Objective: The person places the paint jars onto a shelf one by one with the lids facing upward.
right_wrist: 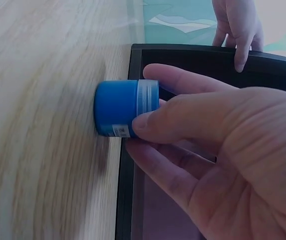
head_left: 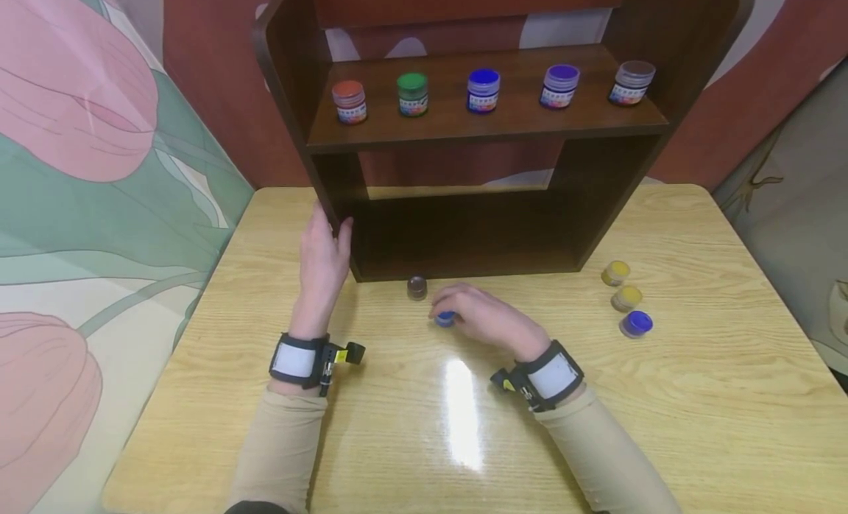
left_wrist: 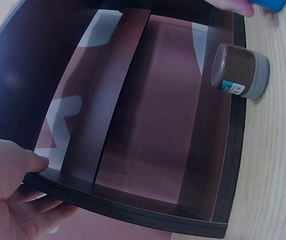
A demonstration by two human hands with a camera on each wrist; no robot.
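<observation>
My left hand (head_left: 322, 252) grips the left side panel of a dark brown wooden shelf (head_left: 464, 277); in the left wrist view the thumb lies inside the panel and the fingers outside. My right hand (head_left: 480, 315) pinches a small blue paint jar (right_wrist: 117, 107) near its clear lid, fingers on either side. The jar's base is right at the tabletop, lid up. Just left of it, by the shelf's front edge, stands a brown paint jar (left_wrist: 238, 71), its clear lid toward the table. In the head view the right fingers cover part of the blue jar (head_left: 445, 319).
On the upper shelf board stand a red jar (head_left: 350, 101), a green jar (head_left: 413, 94), a blue jar (head_left: 483, 90), a purple jar (head_left: 559, 86) and a dark brown jar (head_left: 632, 82). Two yellow jars (head_left: 617, 272) and a blue-violet jar (head_left: 637, 324) stand on the table (head_left: 715, 396) at right.
</observation>
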